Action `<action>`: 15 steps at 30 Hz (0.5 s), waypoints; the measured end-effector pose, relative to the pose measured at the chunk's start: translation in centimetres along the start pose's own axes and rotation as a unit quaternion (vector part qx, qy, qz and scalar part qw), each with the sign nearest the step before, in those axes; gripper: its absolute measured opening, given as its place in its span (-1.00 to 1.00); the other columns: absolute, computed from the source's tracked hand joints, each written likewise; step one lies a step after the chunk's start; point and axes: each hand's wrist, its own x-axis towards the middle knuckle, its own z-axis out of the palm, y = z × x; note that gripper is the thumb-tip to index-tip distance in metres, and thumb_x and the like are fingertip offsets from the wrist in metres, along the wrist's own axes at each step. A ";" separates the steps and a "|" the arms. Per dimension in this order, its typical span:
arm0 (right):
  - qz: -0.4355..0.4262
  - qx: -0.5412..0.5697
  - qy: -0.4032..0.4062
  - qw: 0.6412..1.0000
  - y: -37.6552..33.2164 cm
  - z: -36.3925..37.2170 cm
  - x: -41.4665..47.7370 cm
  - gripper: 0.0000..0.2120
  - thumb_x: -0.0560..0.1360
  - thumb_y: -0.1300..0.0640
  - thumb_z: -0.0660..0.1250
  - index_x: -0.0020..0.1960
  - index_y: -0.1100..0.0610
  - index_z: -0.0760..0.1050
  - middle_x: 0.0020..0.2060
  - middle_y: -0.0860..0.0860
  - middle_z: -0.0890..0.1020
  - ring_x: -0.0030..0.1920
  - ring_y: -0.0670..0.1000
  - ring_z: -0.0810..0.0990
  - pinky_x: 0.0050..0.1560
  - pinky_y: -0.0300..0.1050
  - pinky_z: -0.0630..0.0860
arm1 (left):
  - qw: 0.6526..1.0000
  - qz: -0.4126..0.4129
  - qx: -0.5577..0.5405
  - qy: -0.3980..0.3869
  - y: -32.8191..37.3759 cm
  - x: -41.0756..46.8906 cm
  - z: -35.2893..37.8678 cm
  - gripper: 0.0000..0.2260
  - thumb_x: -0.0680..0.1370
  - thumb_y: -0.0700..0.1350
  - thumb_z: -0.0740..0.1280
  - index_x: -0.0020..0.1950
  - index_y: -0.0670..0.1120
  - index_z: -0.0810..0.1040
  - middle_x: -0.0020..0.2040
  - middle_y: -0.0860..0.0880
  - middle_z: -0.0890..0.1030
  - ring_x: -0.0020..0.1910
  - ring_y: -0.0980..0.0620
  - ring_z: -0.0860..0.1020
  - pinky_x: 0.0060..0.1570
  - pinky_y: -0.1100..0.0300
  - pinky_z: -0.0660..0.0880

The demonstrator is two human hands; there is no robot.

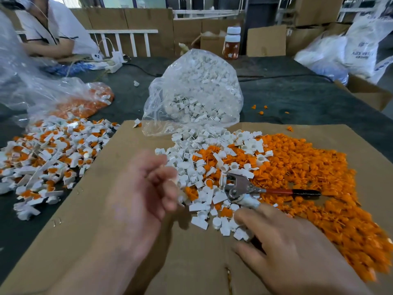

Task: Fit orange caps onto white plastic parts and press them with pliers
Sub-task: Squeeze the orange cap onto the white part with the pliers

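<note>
Pliers [238, 187] lie flat on the mixed heap of white parts [202, 167] and orange caps [314, 167], on the cardboard sheet [119, 209] over the counter [297, 94]; neither hand holds them. Right hand [293, 245]: grip spread, fingers straight, index tip right by the pliers' taped handle among loose white parts. Left hand [144, 188]: fingers curled but motion-blurred, can't tell if the grip pinches anything; capped pieces [46, 150] piled left of the sheet.

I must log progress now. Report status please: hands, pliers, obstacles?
Left hand curled, blurred, grip unclear. Right hand open, close to pliers. Pliers lie on white parts beside orange caps. Nothing covers them.
</note>
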 end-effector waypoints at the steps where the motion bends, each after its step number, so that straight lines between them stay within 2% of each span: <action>1: 0.005 -0.003 0.003 1.000 0.1 0.0 0.0 -0.55 0.57 -0.34 0.03 0.37 -0.25 0.01 0.26 -0.23 0.28 0.17 -0.07 0.47 0.08 -0.18 0.45 | 0.990 0.017 0.141 -0.003 -0.5 -0.5 0.7 -0.77 0.32 0.14 0.49 -0.19 0.01 0.69 -0.35 -0.01 0.58 -0.46 0.05 0.47 -0.53 0.24 0.42; 3: 0.008 -0.012 0.002 1.000 0.2 -0.1 0.1 -0.51 0.56 -0.35 0.01 0.41 -0.27 -0.06 0.33 -0.26 0.25 0.24 -0.07 0.46 0.12 -0.19 0.46 | 0.924 0.069 0.373 -0.049 -1.6 -1.8 1.7 -0.78 0.43 0.25 0.40 -0.06 0.15 0.62 -0.34 0.06 0.60 -0.42 0.13 0.51 -0.43 0.30 0.45; 6: -0.006 -0.015 0.003 1.000 0.3 0.1 0.1 -0.52 0.58 -0.32 0.02 0.41 -0.25 -0.07 0.31 -0.22 0.32 0.23 -0.07 0.46 0.10 -0.17 0.48 | 0.757 0.164 0.620 -0.122 -2.6 -2.7 1.4 -0.58 0.37 0.49 0.13 0.10 0.32 0.43 -0.07 0.30 0.56 -0.17 0.27 0.54 -0.29 0.34 0.46; 7: -0.010 -0.010 0.002 1.000 0.2 0.1 0.1 -0.56 0.59 -0.29 0.04 0.38 -0.24 -0.02 0.26 -0.21 0.35 0.19 -0.07 0.47 0.07 -0.16 0.48 | 0.712 0.188 0.662 -0.142 -2.8 -2.8 1.4 -0.52 0.35 0.53 0.06 0.14 0.34 0.38 -0.01 0.33 0.51 -0.09 0.30 0.50 -0.24 0.33 0.45; 8: -0.013 -0.007 0.000 1.000 0.2 0.1 0.1 -0.62 0.60 -0.26 0.05 0.34 -0.23 0.03 0.19 -0.20 0.37 0.14 -0.06 0.47 0.04 -0.16 0.47 | 0.687 0.207 0.679 -0.154 -3.1 -2.8 1.4 -0.48 0.34 0.55 0.01 0.18 0.34 0.34 0.02 0.32 0.49 -0.05 0.30 0.48 -0.19 0.33 0.44; 10: -0.017 -0.010 0.006 1.000 0.2 0.1 0.1 -0.72 0.60 -0.22 0.07 0.24 -0.19 0.11 0.10 -0.19 0.37 0.06 -0.06 0.46 -0.04 -0.16 0.42 | 0.659 0.237 0.692 -0.173 -3.6 -2.9 1.5 -0.47 0.38 0.53 -0.02 0.21 0.31 0.34 0.03 0.27 0.48 -0.04 0.25 0.47 -0.16 0.32 0.44; 12: -0.022 -0.002 0.018 1.000 0.1 0.3 0.1 -0.79 0.61 -0.19 0.08 0.19 -0.18 0.14 0.07 -0.19 0.38 0.02 -0.08 0.43 -0.09 -0.16 0.36 | 0.641 0.243 0.703 -0.191 -3.7 -2.6 1.5 -0.53 0.43 0.44 0.01 0.21 0.27 0.39 -0.01 0.22 0.48 -0.07 0.20 0.48 -0.18 0.28 0.45; 15: -0.017 0.040 0.047 0.998 0.3 0.7 0.2 -0.85 0.61 -0.13 0.13 0.16 -0.16 0.27 0.02 -0.17 0.45 -0.01 -0.09 0.43 -0.04 -0.12 0.43 | 0.617 0.232 0.724 -0.204 -3.9 -2.3 1.7 -0.61 0.44 0.33 0.08 0.16 0.24 0.48 -0.09 0.22 0.48 -0.16 0.20 0.49 -0.28 0.32 0.40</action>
